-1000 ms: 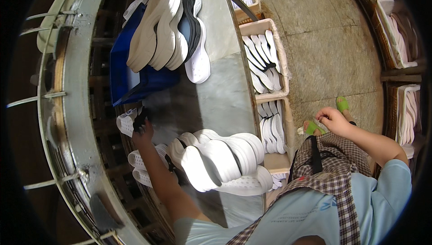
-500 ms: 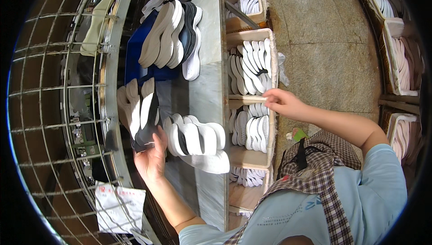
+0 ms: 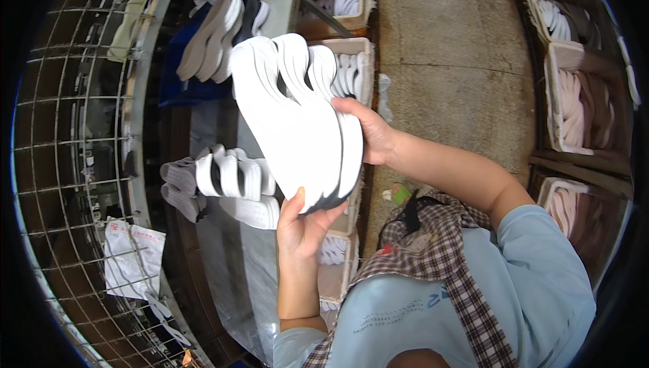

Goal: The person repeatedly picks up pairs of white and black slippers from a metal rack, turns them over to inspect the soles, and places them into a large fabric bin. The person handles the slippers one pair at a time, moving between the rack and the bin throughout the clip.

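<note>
A thick bundle of white shoe insoles [image 3: 294,128] is held up in front of me, over the edge of the worktable. Its surface looks plain white, with a dark edge showing at the near end. My left hand [image 3: 307,226] is closed round that lower end, thumb on top. On the right side of the bundle, my right hand [image 3: 368,131] grips the insoles, its thumb over their edge and the other fingers hidden behind. Past my left hand, more white insoles [image 3: 233,172] stand in a curved row on the table, beside a smaller pair of stacks [image 3: 181,189].
A blue bin [image 3: 177,64] with beige and white insoles [image 3: 209,40] is at the far left of the table [image 3: 233,260]. Lined baskets [image 3: 367,64] of insoles run along its right edge. A wire grid [image 3: 61,192] borders the left; more lined baskets [image 3: 558,108] stand right.
My left hand has come from the table's left side toward the middle, lifting the bundle of insoles. My right hand has left the basket edge and taken hold of the bundle. The view has shifted.
</note>
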A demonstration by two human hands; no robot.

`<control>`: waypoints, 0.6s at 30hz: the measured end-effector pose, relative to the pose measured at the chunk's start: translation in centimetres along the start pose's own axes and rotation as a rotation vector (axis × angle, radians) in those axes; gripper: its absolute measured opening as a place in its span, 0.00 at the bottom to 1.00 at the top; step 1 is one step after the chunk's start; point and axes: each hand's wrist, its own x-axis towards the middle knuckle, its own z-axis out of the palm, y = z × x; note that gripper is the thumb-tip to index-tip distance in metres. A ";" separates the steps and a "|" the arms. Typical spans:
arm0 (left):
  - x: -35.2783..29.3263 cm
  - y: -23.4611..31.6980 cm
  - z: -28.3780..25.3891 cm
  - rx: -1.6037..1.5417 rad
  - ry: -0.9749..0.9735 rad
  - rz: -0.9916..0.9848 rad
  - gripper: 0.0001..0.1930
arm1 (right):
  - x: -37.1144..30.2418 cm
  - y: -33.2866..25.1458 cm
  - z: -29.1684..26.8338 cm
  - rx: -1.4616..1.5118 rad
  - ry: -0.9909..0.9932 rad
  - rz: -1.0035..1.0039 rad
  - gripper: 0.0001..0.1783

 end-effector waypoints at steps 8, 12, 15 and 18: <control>3.4 0.1 -0.4 0.322 -0.083 0.120 0.35 | -5.4 -0.7 -1.8 -0.080 0.026 -0.058 0.42; 8.6 1.6 -0.5 0.072 -0.153 -0.038 0.24 | -5.9 -0.5 -1.5 -0.112 0.069 -0.062 0.37; 10.4 0.6 -0.7 0.189 -0.067 -0.097 0.25 | -6.6 -1.4 -2.0 -0.140 0.137 0.089 0.33; 10.6 -1.5 -0.8 0.185 0.009 -0.228 0.25 | -7.9 -2.0 -2.8 -0.029 0.311 0.255 0.38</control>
